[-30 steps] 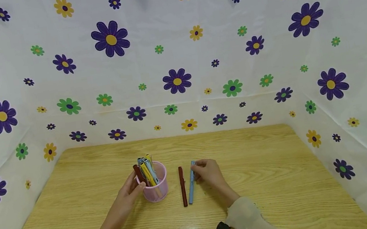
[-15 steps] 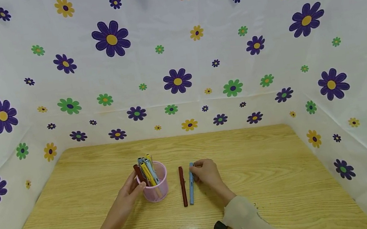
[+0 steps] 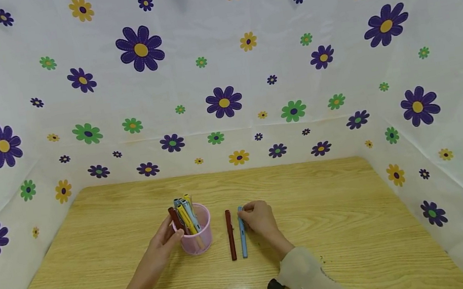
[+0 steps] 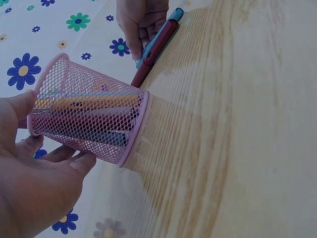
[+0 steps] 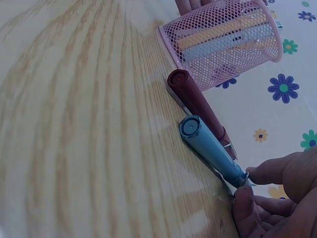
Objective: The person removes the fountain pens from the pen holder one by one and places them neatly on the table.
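A pink mesh pen cup (image 3: 196, 244) stands upright on the table, with several yellow, blue and dark red pens (image 3: 186, 219) leaning inside it. My left hand (image 3: 160, 249) holds the cup from its left side, thumb and fingers around the wall. To the right of the cup a dark red pen (image 3: 231, 237) lies on the table, pointing away from me. Beside it, nearly parallel and a small gap apart, lies a light blue pen (image 3: 244, 243). My right hand (image 3: 261, 218) pinches the blue pen's far end, at the clip, as the right wrist view (image 5: 245, 178) shows.
The wooden table (image 3: 334, 199) is enclosed at the back and sides by a white flowered cloth (image 3: 187, 86). A black wrist device (image 3: 275, 287) sits at my right sleeve (image 3: 309, 272).
My right hand has shifted slightly left, and the blue pen has turned from a slant to nearly straight, closer alongside the dark red pen. My left hand and the cup have stayed still.
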